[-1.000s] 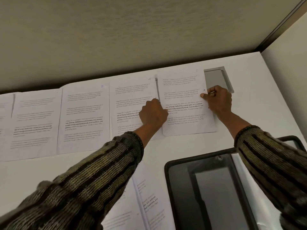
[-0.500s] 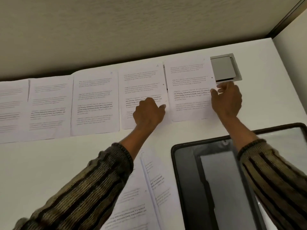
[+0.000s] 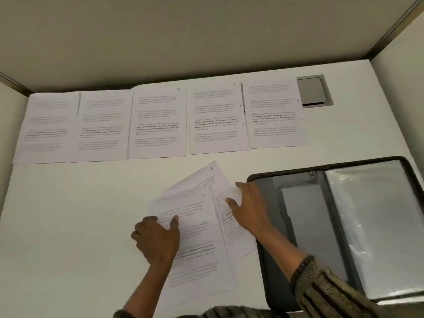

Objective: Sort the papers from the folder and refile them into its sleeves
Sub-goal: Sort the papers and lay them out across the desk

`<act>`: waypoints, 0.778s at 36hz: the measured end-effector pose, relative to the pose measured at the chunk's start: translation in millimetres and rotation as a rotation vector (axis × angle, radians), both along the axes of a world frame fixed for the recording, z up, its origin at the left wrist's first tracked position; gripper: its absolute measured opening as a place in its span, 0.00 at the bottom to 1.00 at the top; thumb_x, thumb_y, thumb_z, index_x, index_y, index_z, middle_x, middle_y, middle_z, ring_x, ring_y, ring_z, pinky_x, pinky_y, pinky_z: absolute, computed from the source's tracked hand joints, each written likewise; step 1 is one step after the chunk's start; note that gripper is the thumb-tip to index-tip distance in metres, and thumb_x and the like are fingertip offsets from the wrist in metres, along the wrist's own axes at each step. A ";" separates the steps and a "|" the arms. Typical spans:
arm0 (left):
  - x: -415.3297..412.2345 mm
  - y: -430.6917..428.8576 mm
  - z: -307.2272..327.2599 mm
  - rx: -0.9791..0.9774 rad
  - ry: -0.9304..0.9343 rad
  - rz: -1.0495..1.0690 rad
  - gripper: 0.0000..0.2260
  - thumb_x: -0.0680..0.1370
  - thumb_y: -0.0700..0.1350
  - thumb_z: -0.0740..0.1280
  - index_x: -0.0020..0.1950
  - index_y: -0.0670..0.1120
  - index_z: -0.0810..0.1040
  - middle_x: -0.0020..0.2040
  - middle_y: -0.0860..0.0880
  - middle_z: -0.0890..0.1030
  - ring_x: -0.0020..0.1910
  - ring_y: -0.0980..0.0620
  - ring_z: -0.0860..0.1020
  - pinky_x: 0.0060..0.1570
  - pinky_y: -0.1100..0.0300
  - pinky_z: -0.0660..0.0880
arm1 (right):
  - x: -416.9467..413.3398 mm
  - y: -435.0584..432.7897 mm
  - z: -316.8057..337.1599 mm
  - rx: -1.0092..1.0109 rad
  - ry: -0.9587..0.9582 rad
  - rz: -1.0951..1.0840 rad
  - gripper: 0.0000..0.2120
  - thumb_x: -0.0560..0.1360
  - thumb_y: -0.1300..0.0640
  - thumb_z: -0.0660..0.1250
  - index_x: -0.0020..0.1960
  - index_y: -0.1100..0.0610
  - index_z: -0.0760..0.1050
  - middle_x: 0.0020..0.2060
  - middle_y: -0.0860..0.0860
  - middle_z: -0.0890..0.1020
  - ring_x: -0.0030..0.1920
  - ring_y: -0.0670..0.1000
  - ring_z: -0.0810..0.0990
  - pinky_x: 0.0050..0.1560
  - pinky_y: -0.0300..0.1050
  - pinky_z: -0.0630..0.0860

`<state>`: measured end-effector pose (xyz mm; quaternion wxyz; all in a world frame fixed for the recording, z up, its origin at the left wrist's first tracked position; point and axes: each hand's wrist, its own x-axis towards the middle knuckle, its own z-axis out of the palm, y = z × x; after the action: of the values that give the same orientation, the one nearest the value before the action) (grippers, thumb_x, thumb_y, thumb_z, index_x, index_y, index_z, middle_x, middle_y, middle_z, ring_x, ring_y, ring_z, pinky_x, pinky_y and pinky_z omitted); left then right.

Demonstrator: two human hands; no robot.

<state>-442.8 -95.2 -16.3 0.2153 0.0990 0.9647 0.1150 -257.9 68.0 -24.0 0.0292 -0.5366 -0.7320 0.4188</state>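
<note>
Five white printed paper sheets (image 3: 158, 121) lie sorted in a row along the far edge of the white desk (image 3: 68, 214). Unsorted: a loose fan of white numbered sheets (image 3: 199, 237) at centre, just beside the open black folder with clear plastic sleeves (image 3: 376, 226). No sheet is visibly refiled. Left hand (image 3: 157, 241) pinches the fan's top sheet at its edge. The right hand (image 3: 251, 207) presses the fan flat, fingers spread.
</note>
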 end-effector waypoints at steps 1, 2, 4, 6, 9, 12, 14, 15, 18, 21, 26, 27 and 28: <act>2.2 -10.9 -1.6 -0.016 -0.026 0.040 0.33 0.73 0.58 0.79 0.67 0.37 0.74 0.65 0.34 0.74 0.67 0.33 0.68 0.61 0.37 0.73 | -1.1 -4.8 -2.4 0.022 -0.026 0.036 0.28 0.82 0.48 0.69 0.77 0.59 0.67 0.69 0.54 0.71 0.70 0.53 0.69 0.70 0.44 0.67; 4.4 -19.9 -2.6 -0.028 -0.050 0.072 0.36 0.72 0.59 0.80 0.69 0.36 0.72 0.66 0.33 0.72 0.68 0.33 0.67 0.61 0.36 0.73 | -2.3 -8.5 -4.4 0.051 -0.050 0.069 0.29 0.82 0.48 0.69 0.77 0.60 0.66 0.70 0.55 0.70 0.71 0.54 0.67 0.73 0.48 0.67; 9.1 -34.2 -4.7 -0.029 -0.081 0.102 0.41 0.71 0.60 0.81 0.70 0.36 0.69 0.68 0.34 0.69 0.69 0.34 0.66 0.60 0.36 0.74 | -4.5 -14.5 -10.1 0.122 -0.110 0.134 0.30 0.82 0.46 0.69 0.77 0.62 0.66 0.70 0.57 0.69 0.70 0.57 0.67 0.72 0.54 0.70; 15.3 -43.7 -6.7 -0.030 -0.086 0.074 0.45 0.69 0.62 0.82 0.71 0.36 0.67 0.69 0.35 0.67 0.69 0.35 0.65 0.59 0.36 0.75 | -6.3 -19.5 -13.2 0.187 -0.171 0.185 0.30 0.81 0.44 0.69 0.75 0.62 0.67 0.68 0.58 0.70 0.68 0.57 0.68 0.68 0.55 0.73; 22.2 -49.8 -9.7 -0.048 -0.078 0.007 0.49 0.66 0.66 0.81 0.71 0.36 0.64 0.70 0.36 0.64 0.69 0.36 0.64 0.57 0.37 0.77 | -9.0 -28.1 -14.4 0.233 -0.213 0.219 0.33 0.80 0.41 0.69 0.75 0.62 0.67 0.69 0.58 0.69 0.67 0.57 0.67 0.67 0.54 0.74; 24.4 -49.4 -12.9 -0.080 -0.064 -0.044 0.50 0.67 0.68 0.80 0.71 0.36 0.62 0.70 0.37 0.61 0.68 0.38 0.63 0.56 0.39 0.78 | -9.9 -38.8 -13.6 0.226 -0.228 0.236 0.34 0.80 0.40 0.68 0.77 0.61 0.66 0.70 0.57 0.68 0.69 0.57 0.66 0.69 0.54 0.72; 23.7 -47.4 -14.2 -0.092 -0.053 -0.059 0.49 0.68 0.67 0.79 0.71 0.36 0.61 0.70 0.37 0.61 0.69 0.38 0.63 0.56 0.40 0.78 | -10.0 -46.5 -12.5 0.205 -0.211 0.222 0.33 0.80 0.40 0.68 0.76 0.60 0.68 0.68 0.56 0.69 0.68 0.56 0.67 0.67 0.52 0.73; 22.8 -45.7 -14.1 -0.094 -0.053 -0.065 0.48 0.69 0.67 0.79 0.71 0.37 0.61 0.71 0.37 0.61 0.69 0.38 0.63 0.56 0.41 0.79 | -9.9 -50.6 -11.9 0.196 -0.202 0.215 0.32 0.80 0.40 0.68 0.76 0.60 0.68 0.67 0.55 0.70 0.67 0.55 0.68 0.65 0.51 0.74; 18.8 -40.8 -14.5 -0.066 -0.070 -0.075 0.45 0.71 0.64 0.78 0.71 0.37 0.61 0.72 0.37 0.60 0.70 0.38 0.62 0.57 0.41 0.78 | -10.3 -64.6 -10.9 0.176 -0.190 0.217 0.31 0.81 0.40 0.68 0.75 0.58 0.69 0.66 0.53 0.70 0.66 0.53 0.68 0.60 0.50 0.77; 14.4 -37.1 -13.7 -0.045 -0.086 -0.087 0.43 0.72 0.62 0.79 0.71 0.39 0.60 0.72 0.38 0.59 0.71 0.39 0.61 0.59 0.40 0.77 | -10.3 -77.6 -13.0 0.152 -0.171 0.190 0.30 0.81 0.40 0.67 0.76 0.57 0.68 0.65 0.52 0.70 0.66 0.51 0.68 0.57 0.48 0.78; 10.0 -36.2 -13.9 -0.037 -0.099 -0.129 0.40 0.72 0.61 0.79 0.70 0.41 0.61 0.71 0.40 0.58 0.72 0.39 0.60 0.58 0.40 0.78 | -17.1 -91.7 -15.0 0.113 -0.172 0.066 0.29 0.81 0.44 0.69 0.76 0.58 0.69 0.65 0.52 0.70 0.66 0.51 0.68 0.59 0.47 0.77; 10.0 -36.6 -13.1 -0.042 -0.100 -0.141 0.39 0.72 0.61 0.79 0.69 0.41 0.62 0.71 0.40 0.58 0.72 0.40 0.60 0.58 0.41 0.78 | -19.3 -93.7 -14.8 0.102 -0.171 0.027 0.28 0.81 0.45 0.69 0.75 0.58 0.69 0.65 0.52 0.70 0.66 0.52 0.68 0.59 0.47 0.77; 9.9 -37.2 -12.4 -0.050 -0.102 -0.154 0.39 0.73 0.60 0.79 0.69 0.41 0.62 0.71 0.40 0.58 0.71 0.40 0.60 0.57 0.42 0.79 | -21.7 -95.3 -14.5 0.087 -0.168 -0.016 0.28 0.81 0.45 0.70 0.75 0.58 0.70 0.64 0.52 0.70 0.66 0.52 0.69 0.59 0.48 0.77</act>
<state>-432.9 -132.4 -28.7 0.2749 0.1614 0.9445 0.0791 -279.7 -27.3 -38.4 -0.0056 -0.5738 -0.7451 0.3398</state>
